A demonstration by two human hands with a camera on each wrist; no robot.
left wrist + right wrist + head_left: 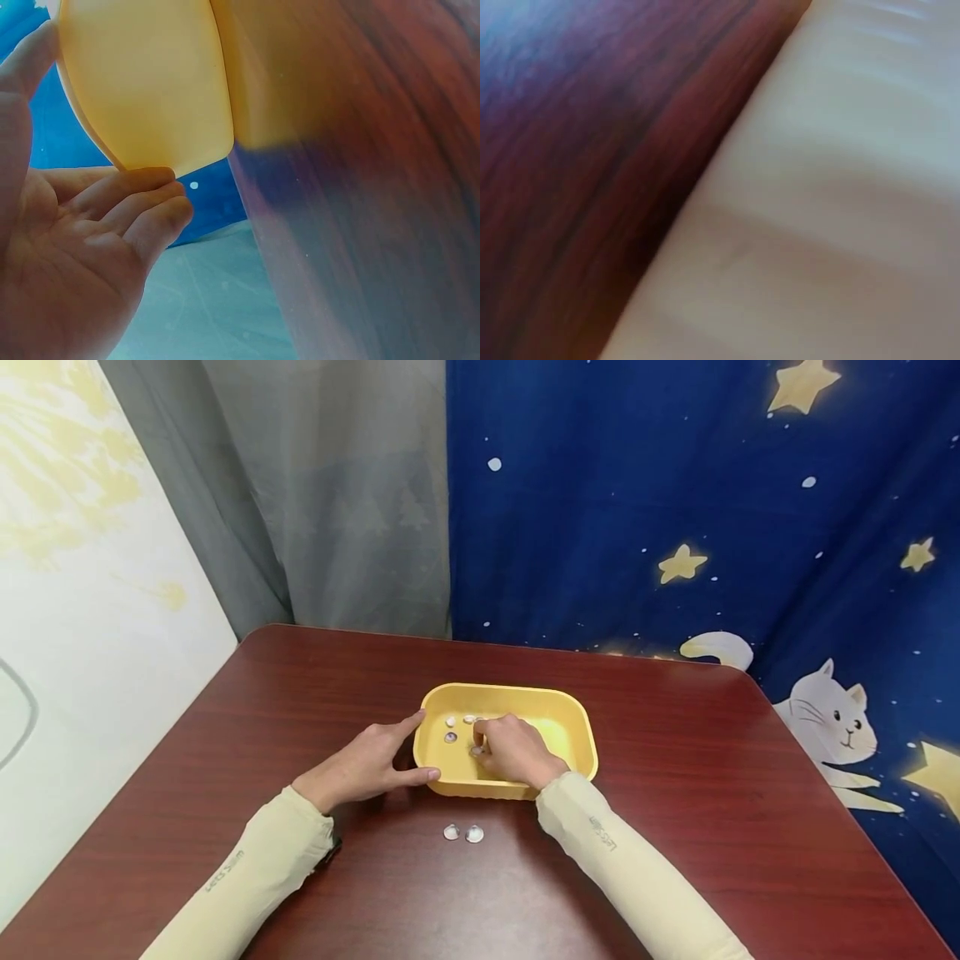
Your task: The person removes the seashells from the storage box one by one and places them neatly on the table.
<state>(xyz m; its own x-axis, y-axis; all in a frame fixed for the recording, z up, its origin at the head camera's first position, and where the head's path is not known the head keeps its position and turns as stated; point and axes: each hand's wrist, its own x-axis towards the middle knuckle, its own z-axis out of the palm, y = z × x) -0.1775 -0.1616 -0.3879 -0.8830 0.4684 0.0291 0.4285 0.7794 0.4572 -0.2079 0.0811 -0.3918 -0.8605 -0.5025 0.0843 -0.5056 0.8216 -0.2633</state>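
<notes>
A yellow plastic bin (558, 710) stands on the table. At its left end my left hand (366, 762) holds it, thumb over the near rim and index fingertip against the far corner. In the left wrist view the other fingers (157, 206) lie along the bin's outer wall. My right hand (513, 750) reaches inside, its bent fingers and thumb pinching a small pale shell-like piece (477, 750). Several similar pieces (450, 737) lie in the bin's left part, one partly hidden behind this hand. The right wrist view shows a sleeve (802, 225) and tabletop, with the hand out of sight.
Two more shell-like pieces, one on the left (451, 832) and one on the right (474, 834), lie on the table in front of the bin. The reddish-brown table (720, 827) has its far edge against grey and blue curtains (570, 543). A white panel (90, 610) stands at left.
</notes>
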